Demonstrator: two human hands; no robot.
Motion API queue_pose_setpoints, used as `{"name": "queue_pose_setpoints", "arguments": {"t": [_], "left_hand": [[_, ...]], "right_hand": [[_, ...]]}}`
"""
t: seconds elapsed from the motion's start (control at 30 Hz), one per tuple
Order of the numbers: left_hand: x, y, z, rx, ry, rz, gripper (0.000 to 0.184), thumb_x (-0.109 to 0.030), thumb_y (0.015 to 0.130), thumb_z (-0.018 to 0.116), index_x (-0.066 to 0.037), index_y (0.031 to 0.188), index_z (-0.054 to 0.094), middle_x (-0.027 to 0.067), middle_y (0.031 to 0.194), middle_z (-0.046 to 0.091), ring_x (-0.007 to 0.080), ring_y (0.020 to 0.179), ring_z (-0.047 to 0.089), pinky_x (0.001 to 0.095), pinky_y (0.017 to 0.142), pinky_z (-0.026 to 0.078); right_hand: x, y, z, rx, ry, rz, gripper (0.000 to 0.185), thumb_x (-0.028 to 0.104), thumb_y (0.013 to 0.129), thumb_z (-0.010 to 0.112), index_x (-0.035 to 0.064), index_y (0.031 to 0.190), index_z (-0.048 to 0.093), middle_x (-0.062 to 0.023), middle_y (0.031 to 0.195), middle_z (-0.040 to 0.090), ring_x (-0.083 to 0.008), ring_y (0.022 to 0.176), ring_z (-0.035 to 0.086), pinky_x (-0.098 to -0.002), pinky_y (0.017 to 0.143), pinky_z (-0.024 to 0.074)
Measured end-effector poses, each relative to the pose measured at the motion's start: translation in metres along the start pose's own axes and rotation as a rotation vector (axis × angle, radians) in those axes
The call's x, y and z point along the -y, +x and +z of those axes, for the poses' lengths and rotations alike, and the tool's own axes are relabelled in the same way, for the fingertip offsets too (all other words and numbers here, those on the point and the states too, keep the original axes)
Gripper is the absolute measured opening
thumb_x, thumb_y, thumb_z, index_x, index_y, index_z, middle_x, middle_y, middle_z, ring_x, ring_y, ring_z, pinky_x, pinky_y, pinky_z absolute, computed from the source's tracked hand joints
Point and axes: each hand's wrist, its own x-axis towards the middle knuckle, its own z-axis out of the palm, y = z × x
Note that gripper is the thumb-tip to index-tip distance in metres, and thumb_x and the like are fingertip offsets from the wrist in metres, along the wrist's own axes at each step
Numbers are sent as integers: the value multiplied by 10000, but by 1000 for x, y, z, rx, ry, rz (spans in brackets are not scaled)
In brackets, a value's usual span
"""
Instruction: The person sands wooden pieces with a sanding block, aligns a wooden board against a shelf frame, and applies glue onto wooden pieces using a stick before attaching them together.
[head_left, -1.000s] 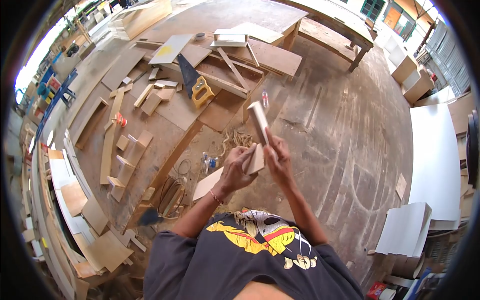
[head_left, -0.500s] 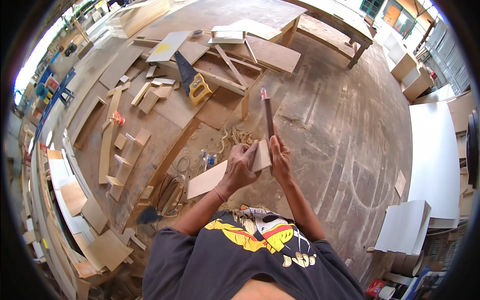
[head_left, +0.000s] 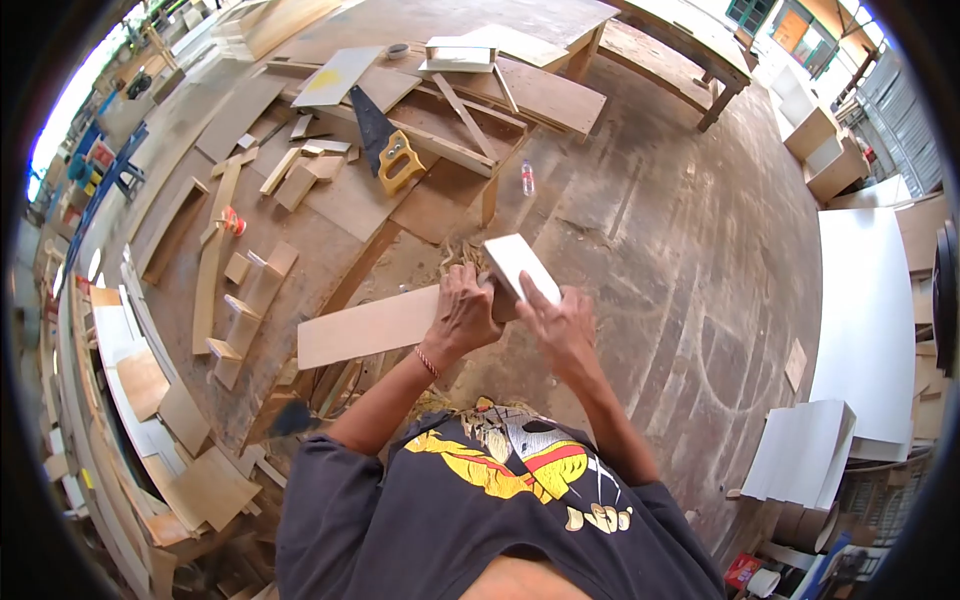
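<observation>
My left hand (head_left: 463, 312) is closed around the right end of a pale wooden board (head_left: 370, 328), which sticks out to the left in front of my body. My right hand (head_left: 562, 325) grips a short white-faced board (head_left: 520, 262), its white side turned up and its fingers on the near edge. The two boards meet or overlap between my hands; whether they are joined there is hidden. Ahead and to the left, a handsaw (head_left: 385, 150) with a yellow handle lies on the low worktable (head_left: 340, 215).
Wood offcuts (head_left: 300, 185) and a bracket-like piece with upright blocks (head_left: 250, 315) lie on the worktable. A plastic bottle (head_left: 528, 178) stands on the floor ahead. Stacked boards (head_left: 205, 490) are at left, white panels (head_left: 865, 320) at right, another table (head_left: 690, 50) behind.
The white-faced board has turned from edge-on to showing its white face and come lower. The pale board has swung nearer level and extends further left. Both hands still grip.
</observation>
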Motion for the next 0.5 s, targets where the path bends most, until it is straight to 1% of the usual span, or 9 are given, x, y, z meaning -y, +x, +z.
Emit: {"name": "queue_pose_setpoints", "arguments": {"t": [0.03,0.07,0.13,0.17,0.27,0.33,0.4,0.47,0.5], "left_hand": [[-1,0,-3,18,-11,6,478,-190,574,696,12,990,578,191,916,488,340,888,462,417,774,391],[-2,1,-1,19,-14,3,478,-190,574,696,12,990,578,191,916,488,340,888,462,417,774,391],[-9,-3,5,22,16,19,519,-199,542,694,31,991,573,183,928,482,322,926,454,404,779,365],[-13,-4,8,11,19,48,592,-202,542,689,29,1068,544,181,933,481,320,923,456,405,778,363],[-10,-6,14,35,19,46,639,-211,546,685,26,1115,517,181,937,480,319,917,456,404,773,364],[-6,-1,12,45,26,41,647,-229,553,685,34,1121,519,180,932,481,319,912,455,403,773,364],[3,2,7,32,40,-20,665,-233,561,684,45,1142,518,177,925,481,317,909,454,405,774,363],[1,2,3,45,37,-17,622,-231,574,676,48,1112,536,179,924,485,316,905,454,407,773,363],[-3,-1,5,-19,26,13,582,-229,578,673,43,1076,547,182,929,487,317,906,454,408,773,363]], "right_hand": [[5,-10,1,-37,-63,-13,431,431,877,480,366,1302,451,-221,1082,445,-373,1016,393,-521,850,328],[6,-7,4,-33,-65,-13,431,431,877,480,366,1302,451,-221,1082,445,-373,1016,393,-521,850,328],[5,1,12,-114,-100,36,445,422,878,478,358,1316,429,-213,1080,441,-374,1021,389,-520,844,325],[7,11,11,-119,-92,66,443,411,884,471,347,1320,419,-210,1075,443,-377,1026,390,-518,844,326],[6,28,20,-133,-141,100,435,407,888,466,343,1316,422,-210,1070,443,-379,1033,388,-520,831,331],[10,14,16,-129,-151,88,447,415,886,471,352,1324,409,-209,1066,441,-380,1041,386,-525,835,330],[13,-7,15,-135,-208,45,451,422,883,476,351,1323,413,-211,1061,440,-375,1033,389,-528,831,330],[15,-10,12,-110,-187,56,445,418,879,484,343,1314,427,-211,1055,440,-369,1027,390,-530,827,331],[13,-4,14,-147,-146,69,442,416,878,486,342,1310,431,-213,1056,440,-368,1020,394,-530,822,334]]}}
